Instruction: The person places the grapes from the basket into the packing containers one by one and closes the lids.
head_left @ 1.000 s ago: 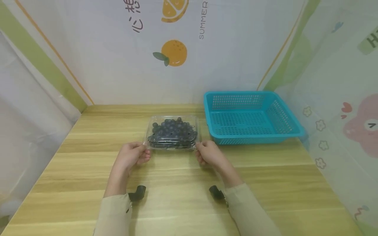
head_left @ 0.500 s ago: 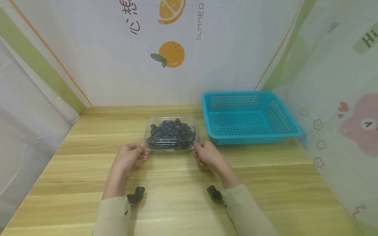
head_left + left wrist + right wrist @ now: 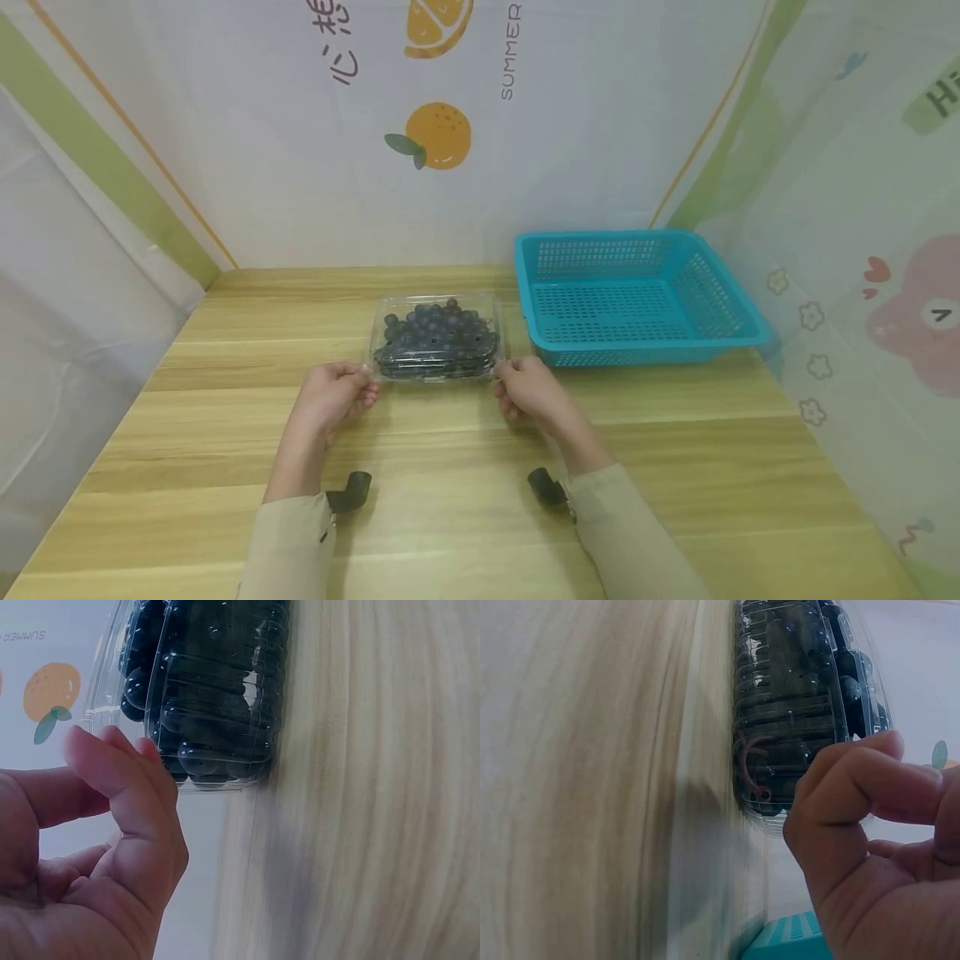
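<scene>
A clear plastic clamshell box [image 3: 438, 368] of dark grapes [image 3: 435, 327] sits on the wooden table, its lid down. At its near left corner, my left hand [image 3: 330, 396] pinches the rim between thumb and index finger. My right hand [image 3: 531, 387] does the same at the near right corner. Close up in the left wrist view, the left fingers [image 3: 139, 810] curl beside the box end. The right wrist view has the right fingers [image 3: 847, 795] bent at the rim, with a brownish stem [image 3: 751, 769] visible through the box wall. Both fingertip contacts are partly hidden.
A blue plastic basket [image 3: 607, 312] with perforated walls stands right of the box, close behind my right hand. Printed curtains [image 3: 360, 192] hang along the back and sides of the wooden table [image 3: 442, 517]. Black camera mounts [image 3: 351, 492] stick out from both sleeves.
The view shifts slightly with the head. Both hands stay at the box corners, and the box and basket keep their places.
</scene>
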`<state>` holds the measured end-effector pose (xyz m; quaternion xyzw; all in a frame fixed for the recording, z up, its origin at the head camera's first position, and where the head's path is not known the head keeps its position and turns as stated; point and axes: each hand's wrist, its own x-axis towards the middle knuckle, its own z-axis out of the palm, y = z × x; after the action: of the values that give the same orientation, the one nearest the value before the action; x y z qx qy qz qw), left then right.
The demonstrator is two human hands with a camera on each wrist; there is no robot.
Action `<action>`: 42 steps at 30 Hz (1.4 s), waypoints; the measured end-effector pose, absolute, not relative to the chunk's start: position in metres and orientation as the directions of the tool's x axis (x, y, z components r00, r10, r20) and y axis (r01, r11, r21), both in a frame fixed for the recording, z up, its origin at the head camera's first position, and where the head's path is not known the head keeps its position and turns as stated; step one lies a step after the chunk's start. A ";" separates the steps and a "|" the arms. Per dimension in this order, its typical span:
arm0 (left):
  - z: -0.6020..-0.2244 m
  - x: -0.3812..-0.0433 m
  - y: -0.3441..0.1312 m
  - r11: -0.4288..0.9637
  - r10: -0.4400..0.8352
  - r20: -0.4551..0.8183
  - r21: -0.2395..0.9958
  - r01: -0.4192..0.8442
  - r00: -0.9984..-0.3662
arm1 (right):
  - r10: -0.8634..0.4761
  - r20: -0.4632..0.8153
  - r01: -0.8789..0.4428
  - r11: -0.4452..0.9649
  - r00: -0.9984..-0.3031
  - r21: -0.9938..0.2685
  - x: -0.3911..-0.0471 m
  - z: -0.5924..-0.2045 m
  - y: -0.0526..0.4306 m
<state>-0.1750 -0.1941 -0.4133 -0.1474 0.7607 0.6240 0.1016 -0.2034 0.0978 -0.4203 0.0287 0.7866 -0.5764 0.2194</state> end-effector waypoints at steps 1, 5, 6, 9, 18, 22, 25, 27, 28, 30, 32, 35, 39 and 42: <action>-0.413 -0.175 -0.194 0.185 -0.100 -0.334 0.919 -0.347 -0.937 | -0.206 -0.379 0.299 0.333 -0.902 -0.894 -0.204 -0.420 0.098; -0.414 -0.175 -0.192 0.214 -0.101 -0.320 0.918 -0.334 -0.942 | -0.200 -0.382 0.304 0.334 -0.902 -0.892 -0.205 -0.420 0.098; -0.414 -0.176 -0.192 0.216 -0.098 -0.317 0.919 -0.331 -0.943 | -0.199 -0.381 0.302 0.337 -0.903 -0.892 -0.206 -0.420 0.098; -0.415 -0.176 -0.193 0.191 -0.074 -0.322 0.924 -0.331 -0.944 | -0.196 -0.378 0.298 0.343 -0.905 -0.891 -0.207 -0.419 0.099; -0.423 -0.174 -0.194 0.121 -0.010 -0.380 0.918 -0.378 -0.925 | -0.193 -0.378 0.292 0.365 -0.905 -0.884 -0.207 -0.418 0.101; -0.423 -0.174 -0.195 0.100 0.002 -0.386 0.918 -0.383 -0.923 | -0.188 -0.381 0.295 0.368 -0.905 -0.882 -0.208 -0.420 0.102; -0.421 -0.175 -0.194 0.097 0.012 -0.380 0.921 -0.377 -0.925 | -0.184 -0.381 0.297 0.365 -0.906 -0.882 -0.208 -0.421 0.102; -0.420 -0.175 -0.194 0.102 0.011 -0.378 0.921 -0.375 -0.926 | -0.186 -0.382 0.299 0.362 -0.905 -0.883 -0.208 -0.421 0.102; -0.419 -0.175 -0.194 0.101 0.009 -0.379 0.921 -0.376 -0.925 | -0.187 -0.381 0.298 0.360 -0.905 -0.884 -0.208 -0.420 0.102; -0.419 -0.175 -0.193 0.101 0.004 -0.382 0.920 -0.379 -0.924 | -0.190 -0.382 0.298 0.357 -0.905 -0.885 -0.207 -0.420 0.102; -0.418 -0.175 -0.193 0.104 0.001 -0.383 0.919 -0.381 -0.924 | -0.190 -0.381 0.297 0.359 -0.905 -0.885 -0.207 -0.419 0.102; -0.419 -0.176 -0.193 0.107 0.003 -0.383 0.918 -0.381 -0.924 | -0.191 -0.383 0.299 0.357 -0.904 -0.885 -0.207 -0.419 0.103; -0.419 -0.176 -0.194 0.120 0.005 -0.385 0.917 -0.381 -0.923 | -0.195 -0.384 0.300 0.355 -0.903 -0.885 -0.207 -0.420 0.103; -0.419 -0.177 -0.194 0.130 0.005 -0.386 0.915 -0.382 -0.923 | -0.195 -0.383 0.298 0.358 -0.903 -0.885 -0.207 -0.420 0.103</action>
<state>-0.1767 -0.1935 -0.4190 -0.1277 0.7366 0.6471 0.1495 -0.2068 0.1033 -0.4200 0.0326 0.7947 -0.5657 0.2177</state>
